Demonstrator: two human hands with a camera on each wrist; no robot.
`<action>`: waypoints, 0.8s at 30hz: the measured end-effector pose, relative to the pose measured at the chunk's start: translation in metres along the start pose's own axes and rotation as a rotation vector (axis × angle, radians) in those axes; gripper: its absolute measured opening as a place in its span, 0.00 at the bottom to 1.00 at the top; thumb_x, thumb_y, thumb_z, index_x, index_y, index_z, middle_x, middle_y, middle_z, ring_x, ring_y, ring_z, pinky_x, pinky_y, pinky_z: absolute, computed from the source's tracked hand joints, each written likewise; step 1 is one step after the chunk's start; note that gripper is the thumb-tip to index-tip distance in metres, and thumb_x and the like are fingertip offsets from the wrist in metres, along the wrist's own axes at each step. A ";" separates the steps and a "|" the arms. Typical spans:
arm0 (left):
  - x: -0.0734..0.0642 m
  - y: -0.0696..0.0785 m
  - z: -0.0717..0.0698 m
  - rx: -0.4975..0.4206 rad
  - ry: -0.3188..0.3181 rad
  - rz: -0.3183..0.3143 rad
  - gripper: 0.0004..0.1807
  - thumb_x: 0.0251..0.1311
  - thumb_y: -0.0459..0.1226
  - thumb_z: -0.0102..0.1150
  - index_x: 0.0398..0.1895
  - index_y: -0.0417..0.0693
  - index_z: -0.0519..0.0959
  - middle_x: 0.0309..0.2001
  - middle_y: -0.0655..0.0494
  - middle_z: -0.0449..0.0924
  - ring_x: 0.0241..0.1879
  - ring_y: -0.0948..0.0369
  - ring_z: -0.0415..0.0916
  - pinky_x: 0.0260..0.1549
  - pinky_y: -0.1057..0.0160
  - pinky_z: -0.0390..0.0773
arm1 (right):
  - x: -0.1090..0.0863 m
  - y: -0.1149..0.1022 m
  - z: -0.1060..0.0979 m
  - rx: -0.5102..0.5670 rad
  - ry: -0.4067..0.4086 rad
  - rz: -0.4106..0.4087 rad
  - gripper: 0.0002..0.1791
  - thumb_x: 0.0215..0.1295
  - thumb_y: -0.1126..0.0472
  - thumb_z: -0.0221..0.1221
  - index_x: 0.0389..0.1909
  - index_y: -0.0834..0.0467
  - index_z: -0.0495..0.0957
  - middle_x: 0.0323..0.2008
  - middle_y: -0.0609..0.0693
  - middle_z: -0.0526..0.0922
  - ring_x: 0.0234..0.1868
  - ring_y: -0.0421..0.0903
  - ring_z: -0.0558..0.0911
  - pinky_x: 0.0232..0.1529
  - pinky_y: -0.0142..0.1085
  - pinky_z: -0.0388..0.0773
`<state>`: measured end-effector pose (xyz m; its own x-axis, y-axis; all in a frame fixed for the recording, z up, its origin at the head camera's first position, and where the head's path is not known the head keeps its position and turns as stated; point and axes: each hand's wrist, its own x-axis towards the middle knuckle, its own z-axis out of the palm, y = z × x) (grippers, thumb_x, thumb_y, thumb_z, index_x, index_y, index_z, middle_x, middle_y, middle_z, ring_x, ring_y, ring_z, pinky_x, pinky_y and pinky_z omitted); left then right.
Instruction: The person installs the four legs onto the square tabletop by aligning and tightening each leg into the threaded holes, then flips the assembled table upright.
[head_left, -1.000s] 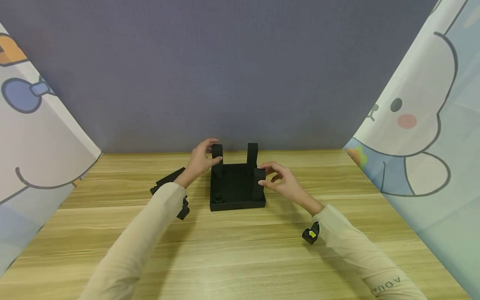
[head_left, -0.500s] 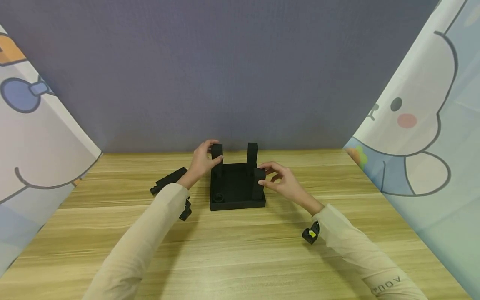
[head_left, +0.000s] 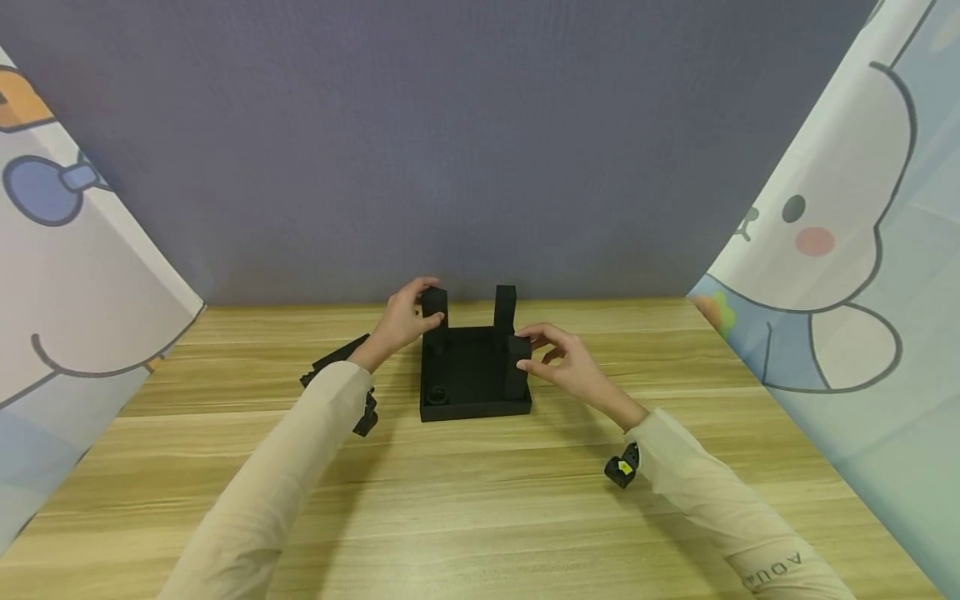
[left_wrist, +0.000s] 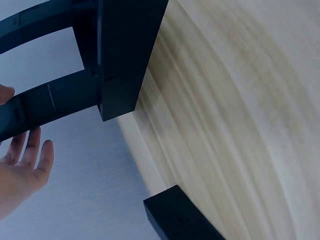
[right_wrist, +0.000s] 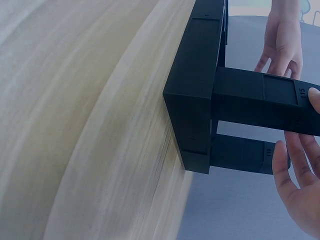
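A black square base (head_left: 474, 412) lies on the wooden table with upright black legs at three corners, like a small upturned table. My left hand (head_left: 402, 321) grips the back left leg (head_left: 435, 300) near its top, thumb in front and fingers behind. With thumb and fingers, my right hand (head_left: 562, 362) pinches the top of the front right leg (head_left: 515, 382). The back right leg (head_left: 505, 307) stands untouched. At the front left corner is a round socket (head_left: 437, 396). In the right wrist view, numbers mark the held leg (right_wrist: 265, 95).
A loose black leg (head_left: 343, 353) lies on the table left of the base, partly behind the left forearm. A grey panel (head_left: 450, 167) rises at the table's back edge. Printed cartoon panels (head_left: 825, 250) flank both sides.
My left hand has shifted slightly back and forth, and the back left leg's top looks turned a little. My right hand and the base have stayed put.
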<state>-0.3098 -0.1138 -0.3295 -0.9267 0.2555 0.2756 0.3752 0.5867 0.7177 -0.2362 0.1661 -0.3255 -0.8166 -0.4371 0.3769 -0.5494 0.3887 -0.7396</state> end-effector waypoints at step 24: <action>-0.001 0.000 -0.001 -0.028 0.002 -0.006 0.29 0.57 0.33 0.58 0.63 0.50 0.64 0.63 0.43 0.62 0.53 0.46 0.70 0.47 0.47 0.74 | -0.002 -0.019 -0.003 -0.017 -0.001 0.018 0.21 0.54 0.70 0.63 0.50 0.66 0.73 0.46 0.62 0.77 0.43 0.55 0.77 0.37 0.44 0.76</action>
<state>-0.3091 -0.1150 -0.3293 -0.9288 0.2508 0.2727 0.3693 0.5665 0.7367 -0.2246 0.1622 -0.3111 -0.8263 -0.4308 0.3630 -0.5375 0.4101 -0.7369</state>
